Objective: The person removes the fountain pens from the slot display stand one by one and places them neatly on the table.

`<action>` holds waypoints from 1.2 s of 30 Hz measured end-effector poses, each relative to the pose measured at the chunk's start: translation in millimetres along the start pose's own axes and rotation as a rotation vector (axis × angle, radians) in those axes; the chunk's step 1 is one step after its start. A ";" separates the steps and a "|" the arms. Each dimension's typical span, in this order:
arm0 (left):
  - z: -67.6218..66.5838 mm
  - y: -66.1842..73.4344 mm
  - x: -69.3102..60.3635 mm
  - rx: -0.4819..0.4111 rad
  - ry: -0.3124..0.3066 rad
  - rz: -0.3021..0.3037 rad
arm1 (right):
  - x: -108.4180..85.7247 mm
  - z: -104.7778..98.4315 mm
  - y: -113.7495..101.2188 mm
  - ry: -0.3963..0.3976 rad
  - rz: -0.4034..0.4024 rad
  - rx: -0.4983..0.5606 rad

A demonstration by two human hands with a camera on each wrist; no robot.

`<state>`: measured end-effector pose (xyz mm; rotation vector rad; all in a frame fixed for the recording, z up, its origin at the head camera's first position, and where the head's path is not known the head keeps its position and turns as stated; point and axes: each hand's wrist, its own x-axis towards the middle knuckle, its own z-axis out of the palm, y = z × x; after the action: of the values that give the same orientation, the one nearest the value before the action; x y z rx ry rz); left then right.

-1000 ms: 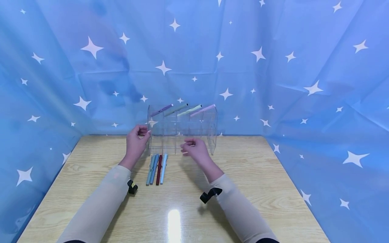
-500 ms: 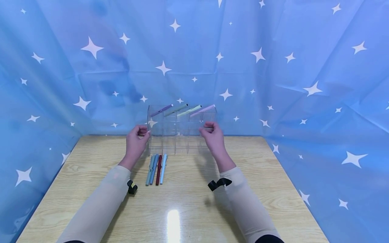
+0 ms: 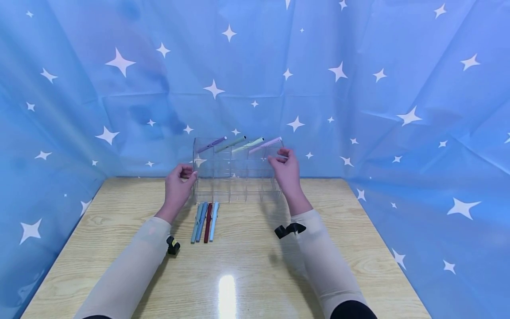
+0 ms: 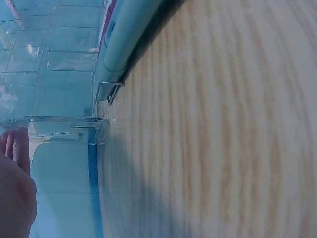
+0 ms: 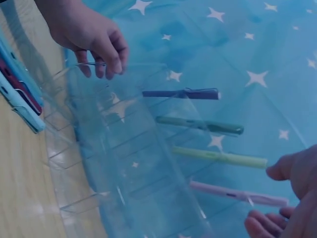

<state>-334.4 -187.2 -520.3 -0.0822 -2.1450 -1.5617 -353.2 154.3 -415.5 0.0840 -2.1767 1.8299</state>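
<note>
A clear acrylic pen rack (image 3: 238, 175) stands at the back of the table. Along its top tier lie slanted pens: a purple pen (image 3: 212, 144), a dark green pen (image 3: 231, 144), a light green pen (image 5: 220, 157) and a pink pen (image 5: 237, 193). My left hand (image 3: 179, 188) pinches the rack's left side wall between thumb and fingers. At the rack's upper right, my right hand (image 3: 287, 170) hovers with thumb and fingers apart, close to the ends of the light green and pink pens. Nothing shows between those fingers.
In front of the rack's left part, several capped pens lie side by side on the wooden table (image 3: 338, 248): a teal pen (image 3: 197, 223), a blue pen (image 3: 202, 222), a dark red pen (image 3: 208, 223) and a light blue pen (image 3: 214, 222). A starry blue curtain (image 3: 255, 66) hangs behind.
My right hand has moved right and up, from the rack's lower middle to its upper right side. My left hand and all the pens have stayed put.
</note>
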 end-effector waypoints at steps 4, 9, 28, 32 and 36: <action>0.7 0.1 0.0 -0.001 0.005 -0.001 | 7.3 0.2 -3.3 0.021 0.003 -0.016; 1.0 -0.1 0.4 0.007 0.010 -0.006 | 15.0 4.0 -5.0 0.030 0.022 0.017; 0.7 3.1 -0.7 -0.008 0.000 -0.025 | 39.2 24.9 -5.8 0.022 0.071 0.224; 0.6 3.0 -0.4 -0.005 0.001 -0.017 | 43.7 26.7 -4.1 0.020 0.056 0.196; 0.2 3.3 -0.7 -0.005 -0.005 -0.018 | 47.5 27.7 -1.1 0.014 0.055 0.159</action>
<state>-332.8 -185.7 -517.8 -0.0689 -2.1515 -1.5789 -403.4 134.0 -406.1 0.0452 -2.0402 2.0257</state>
